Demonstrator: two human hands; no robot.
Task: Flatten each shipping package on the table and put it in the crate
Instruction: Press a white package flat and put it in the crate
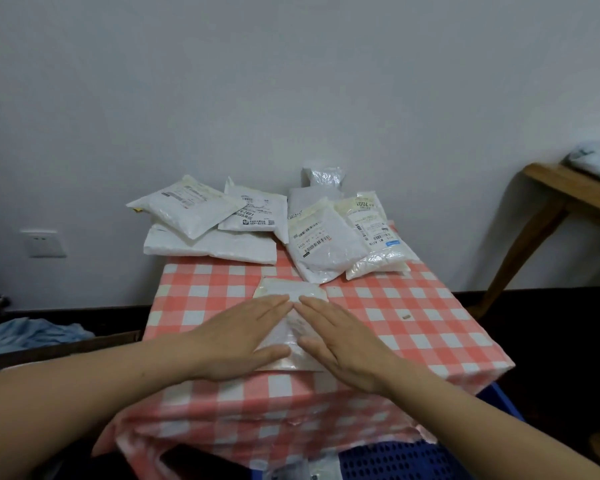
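On the table [413, 327] draped in pink-and-white checked cloth, above the blue perforated plastic crate [395, 459], white plastic mailers [321, 244] heap by the wall. Nearer, one white plastic shipping package [291, 291] lies under the left hand [236, 337] and right hand [347, 344], fingers straight, pressing, gripping nothing. Slick plastic could skid on loose cloth, or trapped air spring back.

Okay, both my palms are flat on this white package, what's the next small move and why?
Probably slide both palms forward over the far end of the package. The left hand and right hand lie open on it, fingertips nearly touching, with the far strip uncovered beyond them. Afterwards it likely goes into the blue crate below.
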